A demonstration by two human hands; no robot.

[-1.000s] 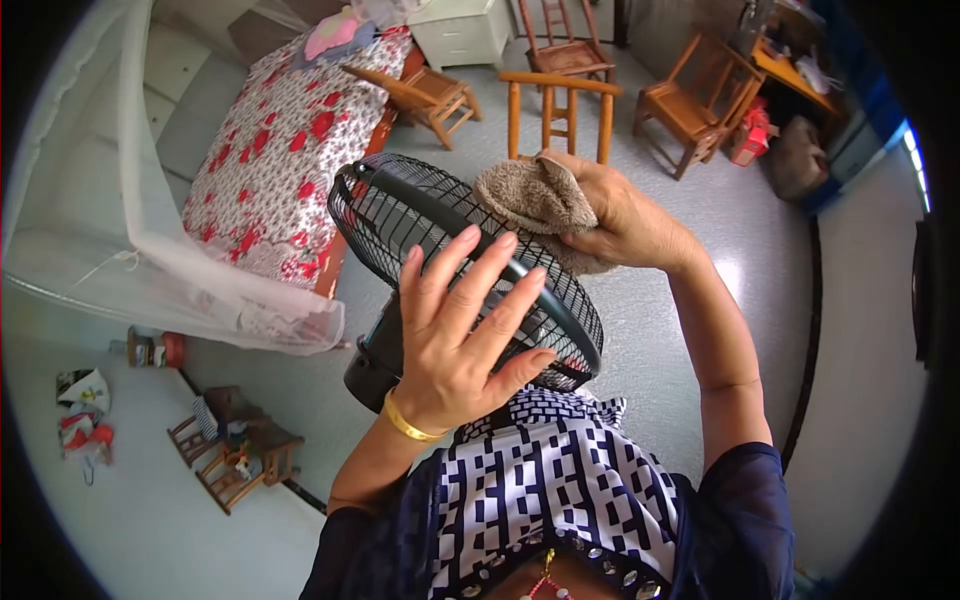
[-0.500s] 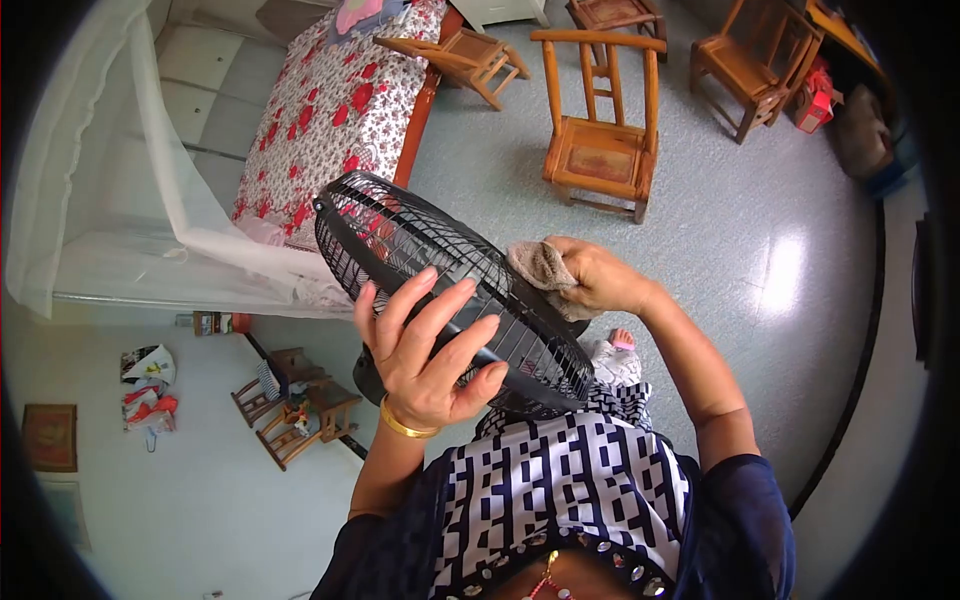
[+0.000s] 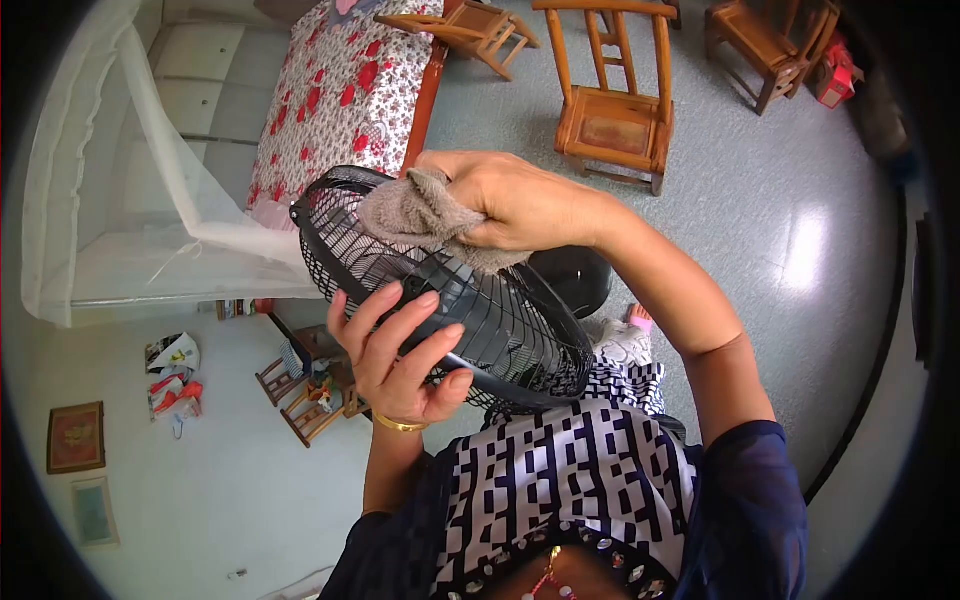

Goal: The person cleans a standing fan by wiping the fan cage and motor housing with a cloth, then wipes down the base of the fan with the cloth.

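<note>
A black electric fan [image 3: 480, 305] with a round wire guard is tilted in front of my body. My left hand [image 3: 398, 360], a gold bangle at its wrist, grips the near rim of the guard with the fingers bent over the wires. In my right hand [image 3: 505, 200] is a bunched grey-brown cloth [image 3: 415, 210], pressed on the upper far side of the guard. That hand and the cloth hide part of the wires. Below my right forearm a rounded black part [image 3: 575, 280] shows behind the guard.
Beyond the fan is a wooden chair [image 3: 615, 125], with more chairs farther back. A bed with a red-flowered sheet [image 3: 340, 90] and a white net [image 3: 160, 180] are to the left. A red box [image 3: 838, 80] sits at the far right.
My right hand has carried the cloth left and up across the guard, from its right edge to its upper far side. My left hand keeps its hold, and the fan has tilted slightly.
</note>
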